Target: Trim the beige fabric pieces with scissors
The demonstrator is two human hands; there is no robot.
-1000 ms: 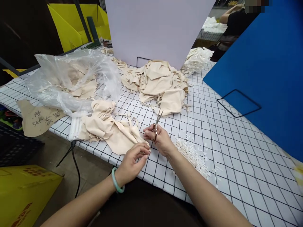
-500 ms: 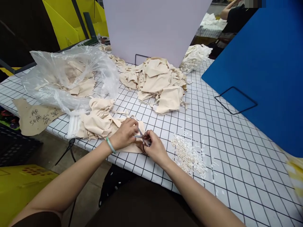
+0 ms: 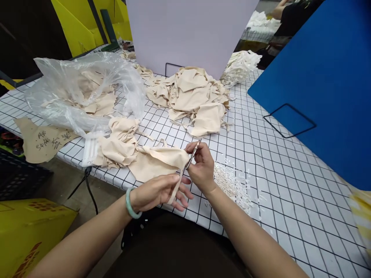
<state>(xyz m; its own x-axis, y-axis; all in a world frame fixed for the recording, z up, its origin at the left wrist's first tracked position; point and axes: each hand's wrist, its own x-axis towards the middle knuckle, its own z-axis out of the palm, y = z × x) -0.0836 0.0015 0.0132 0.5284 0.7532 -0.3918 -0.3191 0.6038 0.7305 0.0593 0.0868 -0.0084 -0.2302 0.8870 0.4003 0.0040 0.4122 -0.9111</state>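
Observation:
My right hand (image 3: 203,165) is closed around a small pair of metal scissors (image 3: 193,154), held upright beside the end of a beige fabric piece (image 3: 155,164). A narrow beige strap (image 3: 175,190) runs down from that end, across the fingers of my left hand (image 3: 162,190). Palm up and fingers spread, my left hand touches the strap without closing on it; a green bangle circles the wrist. Whether the blades touch the cloth cannot be made out. Left of the piece lies a crumpled beige bundle (image 3: 120,144).
Small pale clippings (image 3: 232,189) are scattered right of my right hand. Farther back lie a beige fabric heap (image 3: 188,90), a clear plastic bag (image 3: 127,83) with more cloth, and white fabric (image 3: 242,67). A purple panel (image 3: 191,34) and a blue panel (image 3: 319,77) stand on the grid-patterned table.
My left hand has come down toward me and turned palm up with its fingers opening. My right hand has moved up and right with the scissors, now upright. The fabric piece shows more fully.

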